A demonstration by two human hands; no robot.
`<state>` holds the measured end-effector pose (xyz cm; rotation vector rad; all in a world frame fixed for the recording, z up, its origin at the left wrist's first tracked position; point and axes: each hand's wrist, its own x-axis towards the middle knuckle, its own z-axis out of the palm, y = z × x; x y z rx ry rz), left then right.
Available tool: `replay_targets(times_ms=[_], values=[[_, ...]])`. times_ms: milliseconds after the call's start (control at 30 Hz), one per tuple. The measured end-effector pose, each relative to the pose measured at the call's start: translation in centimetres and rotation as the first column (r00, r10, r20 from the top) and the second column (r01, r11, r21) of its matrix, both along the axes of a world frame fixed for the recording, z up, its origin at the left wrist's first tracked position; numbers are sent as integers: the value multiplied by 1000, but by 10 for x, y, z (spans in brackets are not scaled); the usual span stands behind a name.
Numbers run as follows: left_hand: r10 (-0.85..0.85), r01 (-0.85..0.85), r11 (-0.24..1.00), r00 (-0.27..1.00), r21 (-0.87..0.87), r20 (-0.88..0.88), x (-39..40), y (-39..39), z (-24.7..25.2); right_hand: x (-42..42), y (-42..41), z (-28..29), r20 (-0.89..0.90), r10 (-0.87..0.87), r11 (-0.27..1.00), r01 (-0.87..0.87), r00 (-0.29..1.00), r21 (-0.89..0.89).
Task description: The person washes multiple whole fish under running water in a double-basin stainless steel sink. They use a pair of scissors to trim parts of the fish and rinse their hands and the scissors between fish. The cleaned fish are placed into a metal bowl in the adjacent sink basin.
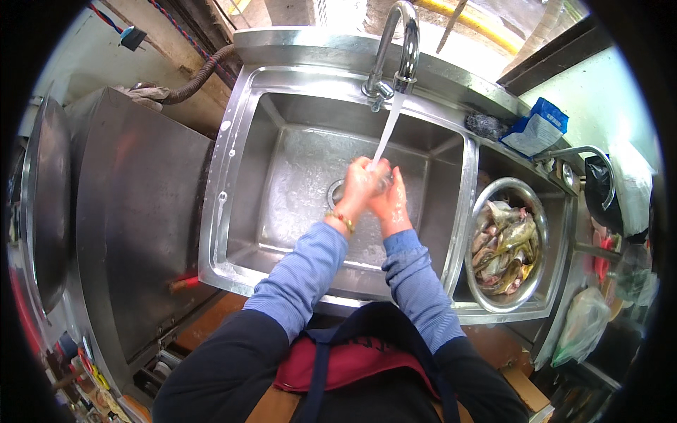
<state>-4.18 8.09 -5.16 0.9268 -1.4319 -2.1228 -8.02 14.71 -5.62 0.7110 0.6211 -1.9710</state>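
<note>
Over the large stainless steel sink basin, my left hand and my right hand are close together under running water. Both are closed around a small dark grey object, perhaps a fish; blur and my fingers hide most of it. The stream falls from a chrome gooseneck faucet onto my hands. Below them, the drain is partly covered by my left hand. To the right, a round metal bowl full of whole fish sits in the smaller sink basin.
Behind the small basin lie a scouring pad and a blue and white packet bearing writing. A second curved faucet rises at the right. A metal cabinet stands left of the sink. Plastic bags hang at the right.
</note>
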Motion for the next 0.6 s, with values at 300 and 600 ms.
replay_targets(times_ms=[300, 600], values=[[213, 24, 631, 956, -775, 203, 34, 44, 26, -12, -4, 6, -149, 36, 947, 14, 988, 320], [-104, 353, 738, 902, -575, 420, 9, 20, 32, -42, 8, -41, -293, 202, 850, -18, 935, 527]])
